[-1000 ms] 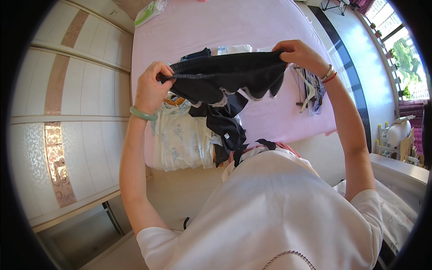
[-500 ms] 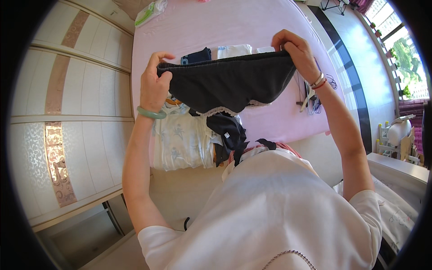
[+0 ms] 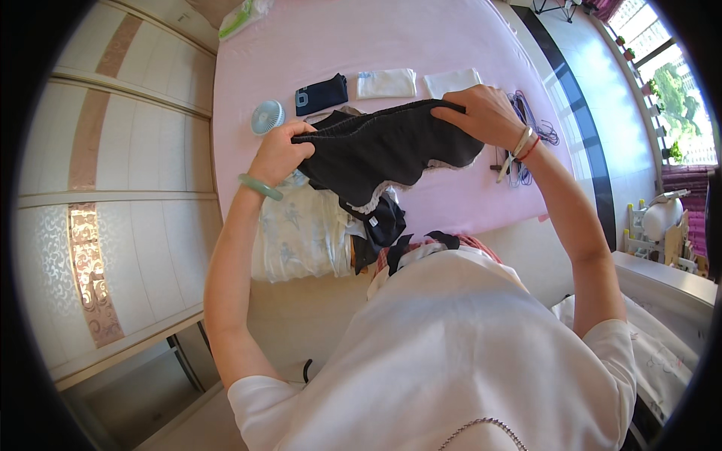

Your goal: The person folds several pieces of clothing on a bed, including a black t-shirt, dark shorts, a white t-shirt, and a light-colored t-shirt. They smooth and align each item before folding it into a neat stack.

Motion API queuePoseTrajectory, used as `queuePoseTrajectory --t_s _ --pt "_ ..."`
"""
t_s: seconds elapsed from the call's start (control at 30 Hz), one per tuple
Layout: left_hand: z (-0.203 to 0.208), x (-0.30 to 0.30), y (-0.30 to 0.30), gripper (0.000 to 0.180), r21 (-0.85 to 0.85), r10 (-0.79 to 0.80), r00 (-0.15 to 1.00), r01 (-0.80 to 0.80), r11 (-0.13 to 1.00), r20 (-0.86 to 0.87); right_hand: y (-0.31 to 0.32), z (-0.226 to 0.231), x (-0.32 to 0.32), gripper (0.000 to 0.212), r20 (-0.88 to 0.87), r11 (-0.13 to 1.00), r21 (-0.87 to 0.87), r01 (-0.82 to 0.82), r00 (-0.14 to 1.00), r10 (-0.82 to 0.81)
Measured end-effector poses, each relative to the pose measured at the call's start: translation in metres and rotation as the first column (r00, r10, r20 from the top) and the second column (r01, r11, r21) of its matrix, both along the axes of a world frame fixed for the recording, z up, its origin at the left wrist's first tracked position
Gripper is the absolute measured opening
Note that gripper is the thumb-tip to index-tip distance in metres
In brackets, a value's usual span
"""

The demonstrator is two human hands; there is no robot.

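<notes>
Bed [image 3: 361,37]: pink sheet, spread flat; clock read from its visible middle, twelve at the far edge.
Bagged item [image 3: 242,21]: green and white, clear wrapping, ten o'clock, by the edge.
Fan [image 3: 268,117]: small, round, light blue, nine o'clock.
Navy garment [image 3: 322,95]: folded, pale print, towards ten.
White garment [image 3: 386,84]: folded, bluish mark, twelve.
Plain white garment [image 3: 453,81]: folded, two.
Hangers [image 3: 520,177]: loose bundle, white and bluish, between three and four; partly hidden.
Pale patterned garments [image 3: 297,237]: piled, seven.
Black garment [image 3: 385,219]: crumpled, white tag, six, against the pile.
</notes>
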State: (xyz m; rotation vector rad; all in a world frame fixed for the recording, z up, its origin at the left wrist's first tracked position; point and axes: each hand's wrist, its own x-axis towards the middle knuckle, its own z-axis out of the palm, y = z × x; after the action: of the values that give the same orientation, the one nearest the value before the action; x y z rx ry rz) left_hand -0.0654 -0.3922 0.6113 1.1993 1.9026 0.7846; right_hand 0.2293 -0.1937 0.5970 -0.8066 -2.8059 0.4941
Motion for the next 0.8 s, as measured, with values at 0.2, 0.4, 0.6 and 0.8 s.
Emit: queuePoseTrajectory --t_s 0.2,0.4,0.6,0.8 --pt "-0.015 0.029 0.004 0.029 -0.071 0.004 0.943 0.02 0.997 0.333 0.004 -0.026 -0.009 0.045 -0.167 0.904 -0.409 0.124 0.964 -0.208" --pt "-0.054 0.05 0.016 0.037 -0.201 -0.055 0.933 0.133 0.97 0.354 0.0 -0.039 -0.019 0.047 -0.185 0.885 -0.444 0.136 0.953 -0.239" --pt "-0.034 0.095 0.039 0.028 -0.218 0.194 0.586 -0.03 0.975 0.787 -0.022 -0.037 -0.026 0.048 -0.2 0.865 -0.485 0.13 0.946 -0.254" --pt "-0.048 0.118 0.047 0.042 -0.098 0.036 0.518 0.093 0.991 0.854 -0.048 -0.044 -0.029 0.032 -0.001 0.948 -0.318 0.002 1.0 -0.003"
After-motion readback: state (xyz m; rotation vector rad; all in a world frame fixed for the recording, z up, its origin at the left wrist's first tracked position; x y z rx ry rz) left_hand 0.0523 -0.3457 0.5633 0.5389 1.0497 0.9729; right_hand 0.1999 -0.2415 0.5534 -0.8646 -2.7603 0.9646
